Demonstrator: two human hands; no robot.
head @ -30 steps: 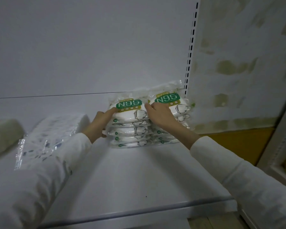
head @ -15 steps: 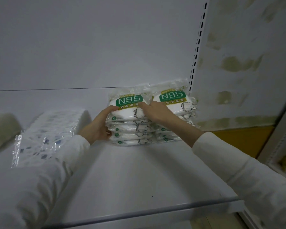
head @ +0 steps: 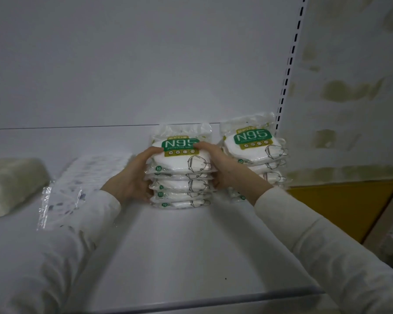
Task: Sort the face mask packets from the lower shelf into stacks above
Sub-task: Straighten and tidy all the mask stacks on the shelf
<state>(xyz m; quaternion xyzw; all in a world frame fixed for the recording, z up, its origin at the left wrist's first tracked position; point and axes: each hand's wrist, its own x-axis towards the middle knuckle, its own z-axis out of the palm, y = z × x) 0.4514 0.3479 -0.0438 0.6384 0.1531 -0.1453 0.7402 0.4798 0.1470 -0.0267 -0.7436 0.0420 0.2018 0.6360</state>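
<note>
Head view, only view available.

Two piles of N95 mask packets stand on the white shelf (head: 191,250), towards the back right. The near stack (head: 182,180) is about five packets high. The second stack (head: 256,152) stands just beside it on the right, close to the slotted upright (head: 288,71).

The left hand (head: 132,175) clasps the left side of the near stack and the right hand (head: 222,168) clasps its right side. The fingers are curled round the packet edges, and both thumbs rest on the top packet (head: 179,152). The stack sits squeezed between the two palms. The lower shelf is not in frame, so I cannot tell how many packets are left to sort.

Judgement: the step in hand is squaring up or shifting the near stack.

Risks from here:
- The packets are slick film over soft, domed masks. If the side pressure is uneven, a middle packet may squirt out and the pile may fan.
- The domed tops give a poor seat, so the top packet may slide forward on release.
- The right wrist lies against the second stack. Pulling it away carelessly may drag those packets off line.
- A clear bag (head: 75,182) and a pale block (head: 11,184) lie to the left, near the left sleeve. A wide elbow swing may nudge them.
</note>
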